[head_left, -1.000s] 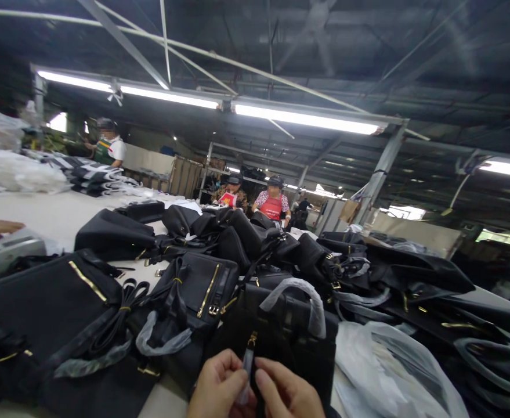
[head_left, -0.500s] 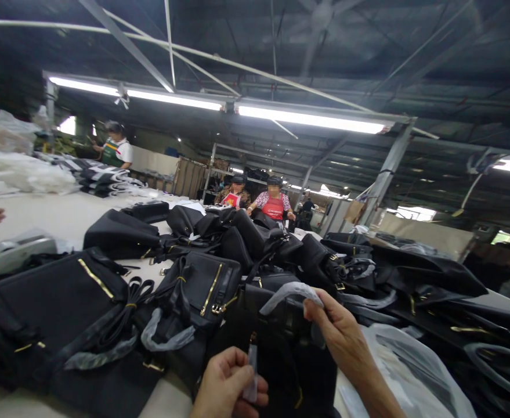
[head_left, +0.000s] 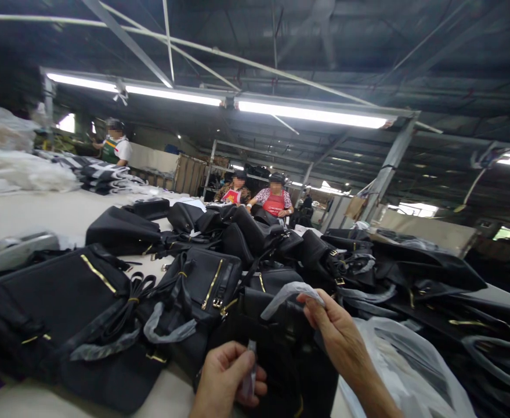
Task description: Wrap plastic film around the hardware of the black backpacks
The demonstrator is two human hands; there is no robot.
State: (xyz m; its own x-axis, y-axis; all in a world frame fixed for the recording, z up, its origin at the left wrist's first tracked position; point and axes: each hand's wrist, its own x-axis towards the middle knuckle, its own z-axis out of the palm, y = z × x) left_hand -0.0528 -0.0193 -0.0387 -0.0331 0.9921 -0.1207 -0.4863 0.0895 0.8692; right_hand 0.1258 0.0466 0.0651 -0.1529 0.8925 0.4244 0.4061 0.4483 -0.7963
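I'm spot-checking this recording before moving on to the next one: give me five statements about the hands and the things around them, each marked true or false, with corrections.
1. The left hand pinches a narrow strip covered in clear plastic. True.
2. The right hand holds metal scissors. False: it holds the curved, plastic-wrapped handle of the black bag in front.
3. A black bag with a slanting gold zip and buckle lies left of that bag. True.
4. The translucent white plastic bag lies left of both hands. False: the plastic bag is on the right, by the right forearm.
5. A person in a red apron is beyond the black bags. True.
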